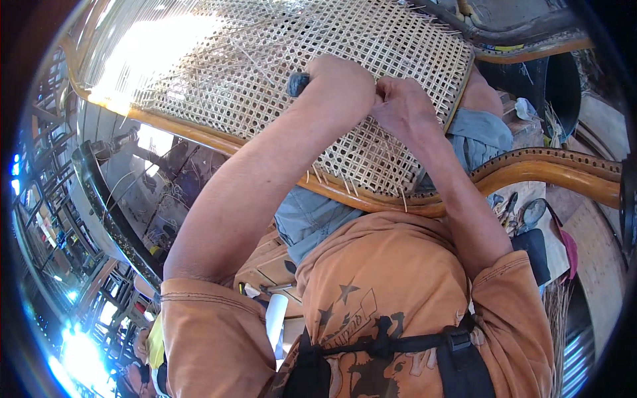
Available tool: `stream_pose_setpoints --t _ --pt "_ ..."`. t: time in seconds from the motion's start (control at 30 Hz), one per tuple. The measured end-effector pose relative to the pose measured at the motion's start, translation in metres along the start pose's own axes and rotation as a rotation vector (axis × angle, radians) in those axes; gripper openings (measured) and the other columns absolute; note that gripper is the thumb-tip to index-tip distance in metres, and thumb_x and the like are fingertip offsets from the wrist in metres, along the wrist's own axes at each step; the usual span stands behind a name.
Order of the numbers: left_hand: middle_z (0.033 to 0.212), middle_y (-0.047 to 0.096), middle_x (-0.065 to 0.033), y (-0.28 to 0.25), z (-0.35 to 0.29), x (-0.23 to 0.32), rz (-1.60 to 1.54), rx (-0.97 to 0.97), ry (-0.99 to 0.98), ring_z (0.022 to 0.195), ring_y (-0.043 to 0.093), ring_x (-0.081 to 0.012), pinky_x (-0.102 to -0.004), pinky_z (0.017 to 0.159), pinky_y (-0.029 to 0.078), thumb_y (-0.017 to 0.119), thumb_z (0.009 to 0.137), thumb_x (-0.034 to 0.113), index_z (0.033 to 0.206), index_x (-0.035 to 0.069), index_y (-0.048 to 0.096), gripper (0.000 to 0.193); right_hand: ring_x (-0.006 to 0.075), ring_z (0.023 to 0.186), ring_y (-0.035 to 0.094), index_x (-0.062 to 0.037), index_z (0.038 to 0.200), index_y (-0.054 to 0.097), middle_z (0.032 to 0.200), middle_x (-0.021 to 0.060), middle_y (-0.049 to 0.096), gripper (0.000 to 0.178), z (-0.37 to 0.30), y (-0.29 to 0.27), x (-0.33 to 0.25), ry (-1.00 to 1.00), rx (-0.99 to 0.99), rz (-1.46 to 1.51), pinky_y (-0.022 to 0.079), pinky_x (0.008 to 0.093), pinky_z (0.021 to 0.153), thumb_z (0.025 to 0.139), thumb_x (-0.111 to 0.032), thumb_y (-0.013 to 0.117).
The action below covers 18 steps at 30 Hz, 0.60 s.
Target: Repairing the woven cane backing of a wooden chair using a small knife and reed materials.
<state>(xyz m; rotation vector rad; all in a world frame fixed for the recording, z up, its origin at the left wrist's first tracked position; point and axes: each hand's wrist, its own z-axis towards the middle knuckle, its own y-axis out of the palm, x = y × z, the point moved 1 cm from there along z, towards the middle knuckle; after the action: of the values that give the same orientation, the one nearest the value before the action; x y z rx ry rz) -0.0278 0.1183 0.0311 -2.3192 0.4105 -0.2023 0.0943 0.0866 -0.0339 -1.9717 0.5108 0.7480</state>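
A chair frame of bent, varnished wood (pixel 192 135) lies across my lap, with a panel of woven cane (pixel 265 60) filling it. My left hand (pixel 348 78) is bent over the weave near its middle, its fingers hidden by the back of the hand and wrist. Beside that wrist sits a small dark blue, fabric-like piece (pixel 298 83); I cannot tell what it is. Close by on the right, my right hand (pixel 406 106) has its fingers bent and pressed together low over the cane. Whatever they pinch is hidden.
Loose cane ends (pixel 355 189) stick out past the near edge. A curved frame piece with a row of holes (pixel 551 171) reaches right. Beyond it are a black bucket (pixel 564 96) and small tools (pixel 531 212). Stacked chair frames (pixel 60 225) fill the left.
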Motion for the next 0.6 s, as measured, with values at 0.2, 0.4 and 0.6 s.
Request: stream_pose_setpoints --t 0.2,0.4,0.6 --pt "0.09 0.068 -0.0137 0.019 0.001 -0.019 -0.131 0.031 0.036 0.086 0.066 -0.03 -0.0411 0.075 0.052 0.056 0.084 0.021 0.087 0.006 0.069 0.02 0.0284 0.084 0.059 -0.0056 0.079 0.063 0.077 0.0112 0.064 0.016 -0.004 0.006 -0.016 -0.051 0.094 -0.476 0.048 0.0399 0.075 0.083 -0.02 0.058" --pt "0.091 0.068 -0.0143 -0.003 -0.012 -0.028 -0.144 0.005 -0.125 0.086 0.066 -0.0295 -0.0407 0.079 0.051 0.057 0.082 0.032 0.089 0.005 0.069 0.03 0.0278 0.091 0.058 -0.008 0.091 0.061 0.089 0.0095 0.062 0.012 -0.001 0.002 -0.01 -0.274 0.049 -0.455 0.045 0.0419 0.079 0.083 -0.017 0.057" --pt "0.099 0.068 -0.0134 0.001 -0.028 -0.041 -0.156 -0.077 -0.258 0.093 0.066 -0.0272 -0.0409 0.081 0.05 0.054 0.08 0.019 0.098 0.008 0.069 0.026 0.0264 0.091 0.058 -0.0094 0.091 0.06 0.091 0.0082 0.061 0.012 0.004 0.006 -0.001 -0.466 0.132 -0.365 0.046 0.0408 0.077 0.081 -0.015 0.058"
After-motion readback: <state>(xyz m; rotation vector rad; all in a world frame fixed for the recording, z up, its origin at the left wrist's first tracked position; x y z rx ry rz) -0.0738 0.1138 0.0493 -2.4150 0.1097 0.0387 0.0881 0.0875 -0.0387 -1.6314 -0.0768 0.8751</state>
